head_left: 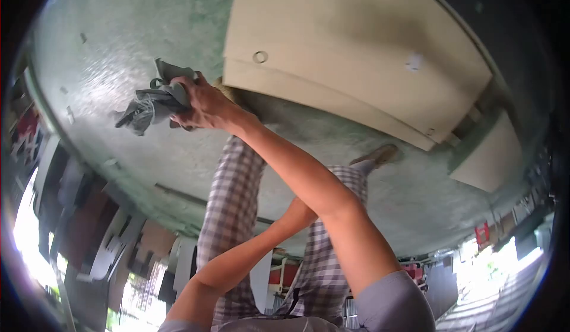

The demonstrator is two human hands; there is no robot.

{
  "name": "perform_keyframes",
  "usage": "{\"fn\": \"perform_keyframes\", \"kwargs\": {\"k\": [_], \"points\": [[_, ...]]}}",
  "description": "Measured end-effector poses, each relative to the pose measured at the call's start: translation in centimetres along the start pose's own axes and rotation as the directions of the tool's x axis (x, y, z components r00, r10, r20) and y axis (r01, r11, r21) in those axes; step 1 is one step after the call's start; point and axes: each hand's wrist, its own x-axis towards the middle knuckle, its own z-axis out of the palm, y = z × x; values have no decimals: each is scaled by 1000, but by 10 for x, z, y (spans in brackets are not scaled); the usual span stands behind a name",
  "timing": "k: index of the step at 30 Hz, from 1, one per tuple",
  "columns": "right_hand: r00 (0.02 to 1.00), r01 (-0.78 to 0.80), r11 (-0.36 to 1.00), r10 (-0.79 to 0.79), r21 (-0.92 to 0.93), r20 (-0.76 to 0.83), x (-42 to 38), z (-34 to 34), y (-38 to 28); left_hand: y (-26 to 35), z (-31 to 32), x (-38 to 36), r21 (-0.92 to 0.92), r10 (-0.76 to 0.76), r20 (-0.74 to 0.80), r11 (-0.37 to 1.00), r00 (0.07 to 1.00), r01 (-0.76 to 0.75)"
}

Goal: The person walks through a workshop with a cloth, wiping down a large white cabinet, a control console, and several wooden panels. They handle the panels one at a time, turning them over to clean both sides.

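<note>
Crumpled dark grey cloth-like material (151,105) is gripped in my right hand (205,103), at the upper left over the green floor. My right arm stretches across my body, and the hand is left of a large beige panel (350,47). Only the wrist and back edge of my left hand (303,211) show, near my thigh; my right forearm hides its fingers. A small dark ring (260,57) lies or is marked on the panel near its left edge.
A smaller pale panel (490,154) stands at the right. My shoe (381,154) is on the green floor (89,94) below the large panel. A thin strip (181,194) lies left of my legs. Boards and clutter line the lower left, with a red item (482,234) at the lower right.
</note>
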Motion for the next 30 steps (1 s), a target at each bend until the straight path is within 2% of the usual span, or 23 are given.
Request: {"fn": "perform_keyframes", "kwargs": {"k": [1,3,4,6,7,9,10,11,13,15,17,18,19,20,21,22,23,24,25,27,28,29,30], "points": [[996,-85,996,83,38,33,-22,-46,-12,6,4,1,-19,34,32,999,999,-34],[973,59,974,-105,-218,-206,-76,-122,1,19,4,-2,232,-14,11,973,1000,11],[948,-227,959,178,-169,-263,-112,-165,7,18,3,-2,231,-1,24,973,1000,-5],[755,-533,744,202,-404,-624,-182,-249,7,14,1,0,263,81,-11,962,997,-76],[649,-665,642,244,-381,-721,-225,-290,17,19,0,3,271,87,-11,959,996,-81],[475,-772,535,127,-343,-871,-324,-373,73,31,-4,9,278,94,-47,957,994,-78],[337,-846,491,188,-209,-923,-364,-407,92,31,-7,10,286,90,-50,956,995,-72],[115,-936,350,214,-34,-970,-387,-431,103,32,-9,11,293,88,-85,954,993,-59],[-114,-966,208,204,157,-972,-387,-450,126,36,-9,16,304,92,-120,951,988,-52],[-83,-967,195,364,163,-928,-360,-458,161,40,-10,17,284,45,-103,959,994,-14],[11,-955,288,270,69,-963,-264,-401,181,32,-2,18,295,102,-103,953,989,-68],[169,-930,323,-43,-173,-985,-220,-357,209,28,2,19,297,166,-103,946,981,-129],[218,-852,507,111,-134,-970,-153,-304,165,28,6,19,294,161,-97,947,982,-126],[378,-791,579,204,-200,-903,-102,-255,169,29,10,20,289,110,-57,953,992,-89],[553,-674,504,-140,-540,-821,-62,-192,157,30,12,21,287,63,-18,956,998,-55],[681,-478,589,-220,-652,-698,-33,-134,161,13,18,21,290,67,-14,955,998,-60],[821,-368,763,-2,-532,-571,-4,-76,167,-18,25,19,325,185,34,927,982,-186],[895,-432,774,306,-463,-323,3,-59,94,-34,30,21,355,301,88,881,950,-312],[871,-490,847,485,-206,-77,17,-30,89,-5,30,20,1,111,82,994,990,-111],[934,-331,937,342,-114,105,14,-27,45,3,23,19,115,118,137,984,984,-135],[993,-104,988,109,-118,39,6,-30,40,-2,23,17,105,116,148,986,982,-132],[983,-147,988,151,-45,106,-10,-65,11,-10,25,19,256,129,122,954,984,-156],[993,-91,991,83,99,82,-26,-86,16,-13,27,22,403,152,97,898,984,-178]]}}
